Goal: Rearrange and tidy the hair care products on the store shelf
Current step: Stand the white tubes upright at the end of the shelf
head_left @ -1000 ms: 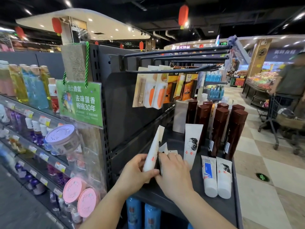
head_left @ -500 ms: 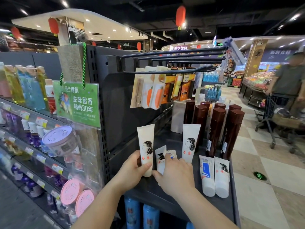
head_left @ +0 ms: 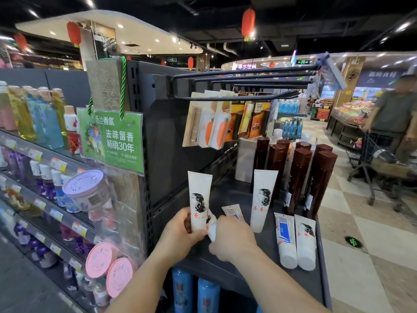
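1. Your left hand [head_left: 180, 231] holds a white tube [head_left: 199, 201] near its lower end, fingers and thumb curled round it; the tube stands upright on the dark shelf [head_left: 255, 263], long axis vertical, flat crimped end up, printed face toward you.
2. Your right hand [head_left: 232, 239] has its fingers curled round a smaller white tube [head_left: 211, 229] just right of the first; most of that tube is hidden, and its direction cannot be told.
3. Just behind your right hand, a small tube with a blue label [head_left: 232, 213] shows its upper part only, tilted slightly.
4. Further right, a second tall tube [head_left: 262, 199] stands upright unsupported, crimped end up, apart from both hands.
5. Near the shelf's right edge, two tubes lie flat side by side and touching: a blue-labelled tube [head_left: 284, 240] and a portrait-printed tube [head_left: 305, 241]. Both long axes run front to back, caps toward you.
6. Behind them stand brown bottles [head_left: 297, 177] in a cluster, upright.
7. Carded goods hang from black hooks [head_left: 243, 82] above the shelf.
8. To your left, a green sign [head_left: 111, 141] hangs on a cord beside shelves of coloured bottles.
9. A person with a trolley [head_left: 379, 163] stands in the aisle, well apart.
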